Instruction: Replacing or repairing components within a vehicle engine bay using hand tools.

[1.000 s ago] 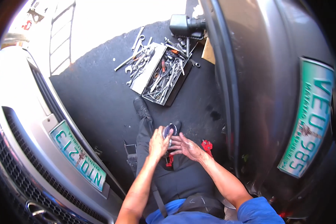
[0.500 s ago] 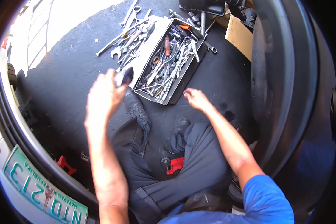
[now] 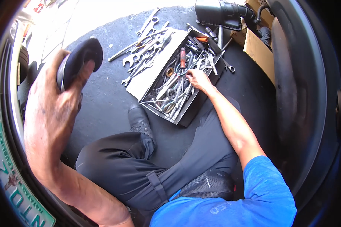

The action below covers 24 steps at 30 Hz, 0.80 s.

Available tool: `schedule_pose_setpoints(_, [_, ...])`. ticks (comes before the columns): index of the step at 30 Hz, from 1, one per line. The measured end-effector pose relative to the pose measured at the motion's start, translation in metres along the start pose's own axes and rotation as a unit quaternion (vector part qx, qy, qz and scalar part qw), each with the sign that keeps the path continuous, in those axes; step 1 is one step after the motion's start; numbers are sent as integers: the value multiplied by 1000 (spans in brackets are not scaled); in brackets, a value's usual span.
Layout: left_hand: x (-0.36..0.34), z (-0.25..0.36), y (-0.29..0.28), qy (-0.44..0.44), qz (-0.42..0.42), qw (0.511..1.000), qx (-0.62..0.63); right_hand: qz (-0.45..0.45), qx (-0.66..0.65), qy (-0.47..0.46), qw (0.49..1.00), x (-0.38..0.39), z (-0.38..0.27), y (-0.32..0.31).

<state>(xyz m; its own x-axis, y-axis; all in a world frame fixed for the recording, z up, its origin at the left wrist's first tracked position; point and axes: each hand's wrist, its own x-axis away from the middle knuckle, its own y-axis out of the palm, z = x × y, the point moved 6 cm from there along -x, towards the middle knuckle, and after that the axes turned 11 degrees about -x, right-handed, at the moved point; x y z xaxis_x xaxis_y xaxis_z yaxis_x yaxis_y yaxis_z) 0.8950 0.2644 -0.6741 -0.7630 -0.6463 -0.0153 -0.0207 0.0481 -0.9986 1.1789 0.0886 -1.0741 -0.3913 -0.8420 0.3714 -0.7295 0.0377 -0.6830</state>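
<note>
L hand (image 3: 53, 102) clamped on dark round part (image 3: 88, 49), exact kind unclear, held up well left of open toolbox (image 3: 159, 113); R hand (image 3: 199, 80) at the box's mixed tools (image 3: 166, 90), fingertips close tog., can't tell if gripping anything; red-handled screwdriver (image 3: 183, 58) just beyond; loose wrenches (image 3: 130, 59) left of box.

Bare floor (image 3: 102, 100) gives a way through between the left hand (image 3: 57, 100) and the panel (image 3: 155, 73), where wrenches (image 3: 140, 53) lie spread. Around the right hand (image 3: 199, 80), heaped tools (image 3: 172, 92) and the box (image 3: 191, 106) wall hinder sideways passage. A strip runs toward the cardboard (image 3: 259, 56), partly crossed by a ring wrench (image 3: 229, 68); the boot (image 3: 139, 120) blocks the near left corner.
</note>
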Motion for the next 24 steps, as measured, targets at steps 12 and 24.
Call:
schedule_pose_setpoints(12, [59,13,-6,-224,-116,957,142,-34,-452,149,879,-22,29,42])
schedule_pose_setpoints(24, [80,11,-11,-201,-91,969,115,70,-34,10,997,-17,1,51])
